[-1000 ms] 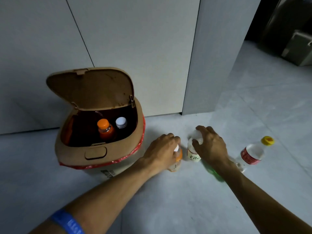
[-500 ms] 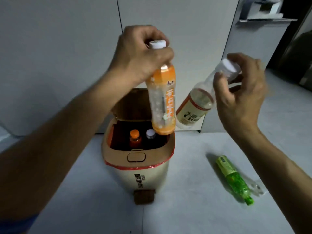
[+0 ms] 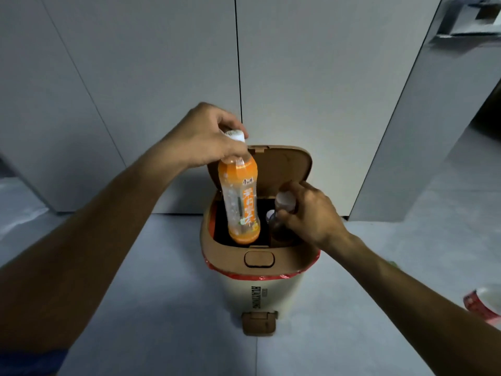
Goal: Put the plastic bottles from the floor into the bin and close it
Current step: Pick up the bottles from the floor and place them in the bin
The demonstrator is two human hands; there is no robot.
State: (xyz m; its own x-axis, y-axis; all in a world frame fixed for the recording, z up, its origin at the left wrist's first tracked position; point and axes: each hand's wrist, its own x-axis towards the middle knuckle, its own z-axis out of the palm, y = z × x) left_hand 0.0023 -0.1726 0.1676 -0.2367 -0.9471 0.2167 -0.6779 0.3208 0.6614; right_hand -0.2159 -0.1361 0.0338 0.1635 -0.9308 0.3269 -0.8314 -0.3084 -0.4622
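Observation:
A cream pedal bin [image 3: 271,289] with a brown top stands on the floor, its brown lid [image 3: 282,164] tipped up and open. My left hand [image 3: 200,139] grips an orange-labelled bottle [image 3: 240,202] by its white cap, hanging upright with its base just inside the bin's opening. My right hand [image 3: 309,215] holds a clear bottle with a white cap [image 3: 283,210], lowered into the right side of the opening; its lower part is hidden in the dark interior. Another white cap [image 3: 269,214] shows inside the bin.
A brown foot pedal [image 3: 259,322] sticks out at the bin's base. A bottle with a red label [image 3: 485,302] lies on the floor at the right edge. Grey cabinet panels [image 3: 162,77] stand close behind the bin.
Both hands have come down from above the bin. The orange bottle's base now sits in the opening, and the clear bottle has gone from tilted in the air to lowered inside.

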